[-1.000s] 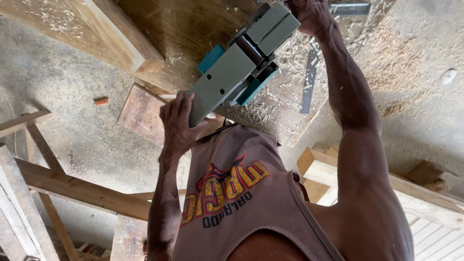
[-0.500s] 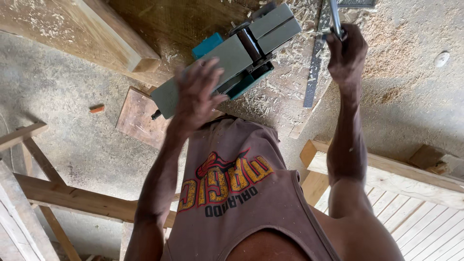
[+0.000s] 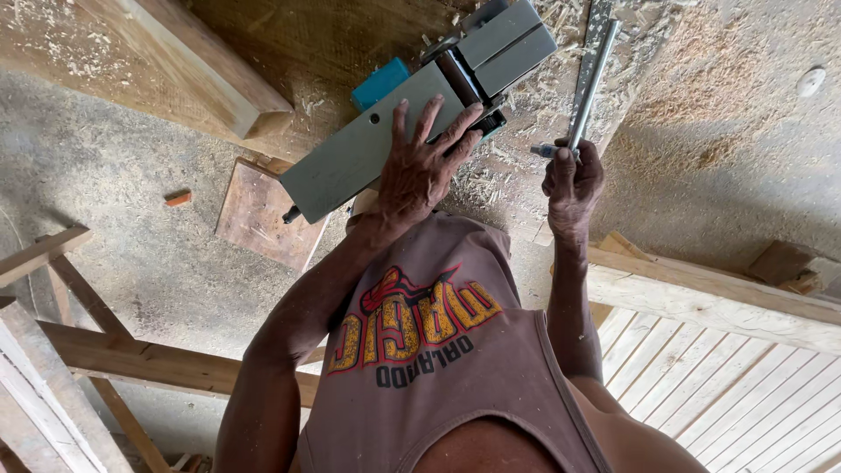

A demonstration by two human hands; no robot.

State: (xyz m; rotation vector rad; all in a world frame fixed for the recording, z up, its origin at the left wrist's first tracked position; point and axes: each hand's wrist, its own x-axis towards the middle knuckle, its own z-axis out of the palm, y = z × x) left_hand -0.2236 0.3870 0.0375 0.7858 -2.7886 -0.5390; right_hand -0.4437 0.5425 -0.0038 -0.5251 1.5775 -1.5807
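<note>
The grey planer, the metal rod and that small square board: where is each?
grey planer point(image 3: 350, 162), head view, on its flat grey sole.
metal rod point(image 3: 592, 74), head view, mid-shaft above the right hand point(image 3: 574, 180).
square board point(image 3: 258, 215), head view, centre of its face.

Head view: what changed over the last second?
The right hand left the grey-and-teal electric planer and took hold of a long metal tool. The left hand moved from the planer's end to lie flat on its sole. The planer stays upturned.
</note>
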